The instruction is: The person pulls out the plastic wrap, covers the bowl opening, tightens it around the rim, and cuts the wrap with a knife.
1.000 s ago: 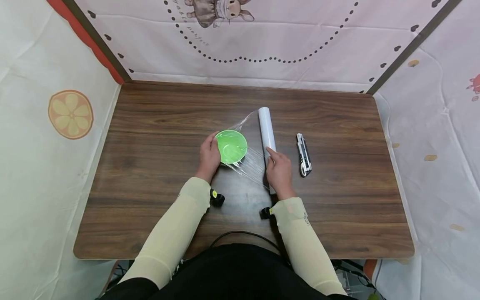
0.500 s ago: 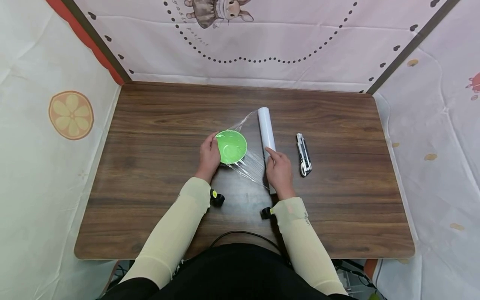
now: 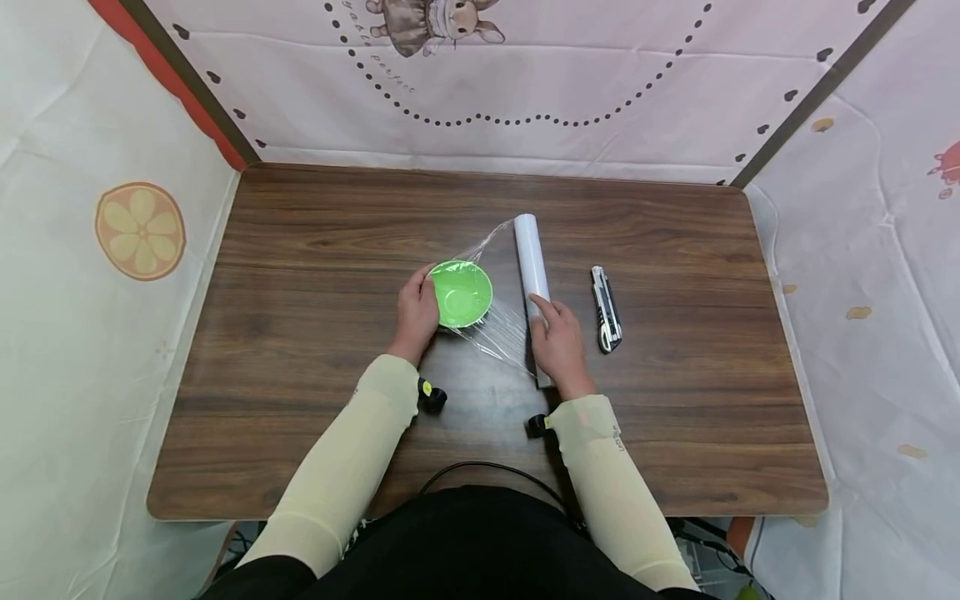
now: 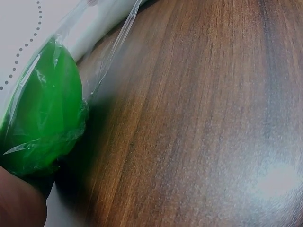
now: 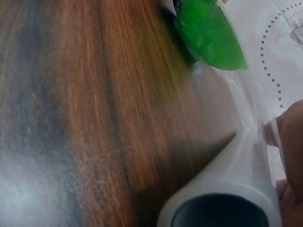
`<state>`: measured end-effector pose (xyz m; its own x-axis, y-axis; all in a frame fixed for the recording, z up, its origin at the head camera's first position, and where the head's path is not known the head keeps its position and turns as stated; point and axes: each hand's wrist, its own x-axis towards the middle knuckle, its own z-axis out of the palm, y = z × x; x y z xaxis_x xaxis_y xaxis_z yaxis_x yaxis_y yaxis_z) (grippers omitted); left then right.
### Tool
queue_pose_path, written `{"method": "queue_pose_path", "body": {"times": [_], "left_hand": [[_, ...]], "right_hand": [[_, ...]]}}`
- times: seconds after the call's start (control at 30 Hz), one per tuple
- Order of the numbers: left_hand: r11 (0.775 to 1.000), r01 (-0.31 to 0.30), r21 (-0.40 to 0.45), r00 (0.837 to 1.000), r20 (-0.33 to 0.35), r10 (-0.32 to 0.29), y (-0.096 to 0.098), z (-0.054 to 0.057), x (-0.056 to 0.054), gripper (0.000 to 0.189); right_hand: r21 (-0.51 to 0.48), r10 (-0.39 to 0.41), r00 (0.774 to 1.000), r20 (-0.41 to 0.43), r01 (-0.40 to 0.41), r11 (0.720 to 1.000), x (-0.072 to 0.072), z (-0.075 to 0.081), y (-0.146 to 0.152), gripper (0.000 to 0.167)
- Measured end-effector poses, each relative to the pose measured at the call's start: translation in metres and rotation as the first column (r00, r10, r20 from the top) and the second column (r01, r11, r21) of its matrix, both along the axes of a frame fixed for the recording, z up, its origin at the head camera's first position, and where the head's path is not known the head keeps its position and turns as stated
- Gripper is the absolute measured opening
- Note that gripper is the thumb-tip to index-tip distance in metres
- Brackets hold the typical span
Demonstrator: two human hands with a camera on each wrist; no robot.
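My left hand [image 3: 417, 317] grips the left side of a green bowl [image 3: 462, 296], thumb at its rim. Clear cling film [image 3: 501, 335] covers the bowl and stretches from it to a white roll of cling film [image 3: 530, 254] on its right. In the left wrist view, film clings in wrinkles round the outside of the bowl [image 4: 49, 104]. My right hand [image 3: 558, 346] holds the roll along its nearer half, index finger lying on top. The right wrist view shows the hollow end of the roll [image 5: 236, 175], with the fingers [image 5: 292, 137] against its side.
A utility knife [image 3: 606, 310] lies on the wooden table [image 3: 712, 350] right of the roll. A black cable [image 3: 487, 463] loops at the front edge, close to my body. White printed sheets [image 3: 525, 83] hang behind and at both sides.
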<state>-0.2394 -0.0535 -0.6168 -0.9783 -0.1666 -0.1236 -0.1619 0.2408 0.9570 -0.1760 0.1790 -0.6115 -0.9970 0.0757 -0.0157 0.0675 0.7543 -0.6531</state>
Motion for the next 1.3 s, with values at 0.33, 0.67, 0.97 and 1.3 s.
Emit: {"method": "queue_pose_path", "body": {"times": [0.33,0.67,0.97,1.3], "left_hand": [[1.000,-0.011,0.023,1.000,-0.004,0.011,-0.002,-0.001,0.000,0.036],[0.998,-0.008,0.054,1.000,-0.020,0.010,-0.001,-0.001,0.000,0.036],[0.999,-0.008,0.031,1.000,-0.023,0.009,-0.001,0.001,0.002,0.038],[1.000,-0.003,0.025,1.000,0.018,0.003,0.000,-0.002,0.002,0.038]], "right_hand": [[-0.065,-0.161,0.976,-0.148,0.153,0.986,-0.004,0.006,0.028,0.038],[0.026,-0.426,0.904,0.039,0.425,0.905,-0.004,0.015,0.079,0.051],[0.102,-0.391,0.899,0.197,0.378,0.920,-0.002,0.011,0.090,0.065],[0.131,-0.371,0.908,0.193,0.351,0.927,-0.002,0.003,0.090,0.063]]}}
